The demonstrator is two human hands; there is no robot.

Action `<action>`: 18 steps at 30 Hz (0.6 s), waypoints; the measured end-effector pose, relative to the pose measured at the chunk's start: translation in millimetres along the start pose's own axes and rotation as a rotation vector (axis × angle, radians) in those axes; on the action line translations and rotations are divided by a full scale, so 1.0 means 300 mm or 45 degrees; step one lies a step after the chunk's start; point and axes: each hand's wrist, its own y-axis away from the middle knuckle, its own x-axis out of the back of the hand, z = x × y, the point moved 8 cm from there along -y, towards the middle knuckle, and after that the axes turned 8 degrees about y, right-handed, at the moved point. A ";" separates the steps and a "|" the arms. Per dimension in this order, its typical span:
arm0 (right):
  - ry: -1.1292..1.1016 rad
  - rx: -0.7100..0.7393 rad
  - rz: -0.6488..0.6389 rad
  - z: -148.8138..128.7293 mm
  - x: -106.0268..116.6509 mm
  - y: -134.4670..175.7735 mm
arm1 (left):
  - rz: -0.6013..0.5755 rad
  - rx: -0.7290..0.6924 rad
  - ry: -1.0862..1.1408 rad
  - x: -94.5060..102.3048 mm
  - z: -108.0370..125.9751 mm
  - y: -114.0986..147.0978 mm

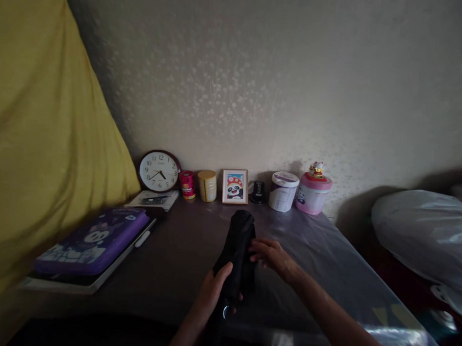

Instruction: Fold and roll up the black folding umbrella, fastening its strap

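A folded black umbrella [239, 239] stands tilted over the near middle of the table, its top pointing away from me. My left hand [212, 289] is wrapped around its lower part, with the thumb along the near side. A small shiny ring shows just below that grip, and the handle end fades into the dark. At the umbrella's right side, my right hand [271, 255] has its bent fingertips on the loose black fabric. The fingertips are partly lost against the dark cloth.
A purple case [94, 238] lies on books at left, beside a yellow curtain [52, 134]. Along the wall stand a clock [159, 171], red can [187, 185], yellow can [207, 186], panda picture [235, 187], white tub [283, 192] and pink tub [313, 195]. The table's right edge borders a plastic-wrapped bundle [423, 232].
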 end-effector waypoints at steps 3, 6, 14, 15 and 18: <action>-0.094 -0.035 -0.013 0.011 0.001 0.004 | -0.105 0.000 -0.024 -0.022 -0.015 -0.005; -0.237 -0.062 -0.020 0.037 0.003 -0.001 | -0.244 0.014 -0.034 -0.048 -0.031 -0.003; -0.496 -0.172 0.012 0.072 -0.011 -0.013 | -0.333 0.211 0.010 -0.094 -0.068 0.024; -0.462 -0.175 0.050 0.078 -0.003 -0.016 | -0.335 0.217 0.012 -0.099 -0.067 0.024; -0.148 0.067 0.182 0.052 0.045 -0.026 | -0.259 0.118 -0.013 -0.080 -0.046 0.012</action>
